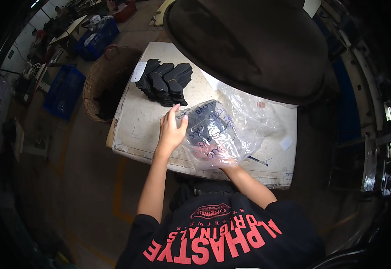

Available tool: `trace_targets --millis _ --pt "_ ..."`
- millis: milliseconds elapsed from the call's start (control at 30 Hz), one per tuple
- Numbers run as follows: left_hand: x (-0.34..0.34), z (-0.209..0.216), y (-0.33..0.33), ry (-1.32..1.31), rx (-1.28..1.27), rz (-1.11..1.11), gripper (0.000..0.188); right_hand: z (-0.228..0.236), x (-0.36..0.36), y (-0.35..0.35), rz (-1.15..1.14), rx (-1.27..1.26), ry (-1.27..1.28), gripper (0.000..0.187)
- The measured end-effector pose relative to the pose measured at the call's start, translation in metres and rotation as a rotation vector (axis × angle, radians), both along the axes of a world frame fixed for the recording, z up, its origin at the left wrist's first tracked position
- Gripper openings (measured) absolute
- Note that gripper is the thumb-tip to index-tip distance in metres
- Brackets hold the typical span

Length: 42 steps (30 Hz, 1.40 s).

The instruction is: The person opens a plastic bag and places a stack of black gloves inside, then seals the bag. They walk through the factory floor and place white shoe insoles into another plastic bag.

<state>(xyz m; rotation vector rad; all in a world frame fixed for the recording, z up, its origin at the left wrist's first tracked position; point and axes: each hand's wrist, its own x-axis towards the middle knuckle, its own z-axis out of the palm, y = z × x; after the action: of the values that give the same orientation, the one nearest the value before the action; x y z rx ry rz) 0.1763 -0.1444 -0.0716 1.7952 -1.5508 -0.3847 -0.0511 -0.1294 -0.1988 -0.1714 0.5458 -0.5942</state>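
A clear plastic bag (244, 139) with handwriting on it lies near the table's front edge. Inside it is a stack of dark cut pieces (211, 119), partly blurred by the plastic. My right hand (206, 150) reaches into the bag and closes around the near end of that stack; its fingers show only dimly through the film. At the bag's left edge is my left hand (172, 130), with thumb and fingers apart and nothing visible between them. Just beyond it stand banded bundles of black cut pieces (164, 83), with a white tag (139, 71) at their left.
A large dark lamp-like hood (249, 49) overhangs the white table's (141, 130) far right. A pen (259, 160) and a small paper piece (286, 143) lie right of the bag. A wicker basket (90, 89) stands left of the table, with blue crates (64, 89) beyond.
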Motion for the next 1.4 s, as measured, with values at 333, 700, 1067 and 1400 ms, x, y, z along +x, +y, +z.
trace_targets --millis 333,700,1067,1400 --pt "-0.002 -0.075 0.025 0.267 0.035 -0.206 0.058 0.009 -0.017 -0.009 0.026 0.247 0.052 0.083" --pt "-0.015 -0.018 0.091 1.146 -0.224 -0.285 0.058 0.044 -0.035 0.014 -0.253 -0.175 0.191 0.066" --pt "-0.025 0.016 0.075 0.818 -0.121 -0.209 0.007 0.091 -0.055 0.023 -0.162 -0.239 0.129 0.066" --pt "-0.038 0.019 0.076 1.01 -0.235 -0.017 0.008 0.103 -0.078 0.039 -0.157 -0.254 0.096 0.066"
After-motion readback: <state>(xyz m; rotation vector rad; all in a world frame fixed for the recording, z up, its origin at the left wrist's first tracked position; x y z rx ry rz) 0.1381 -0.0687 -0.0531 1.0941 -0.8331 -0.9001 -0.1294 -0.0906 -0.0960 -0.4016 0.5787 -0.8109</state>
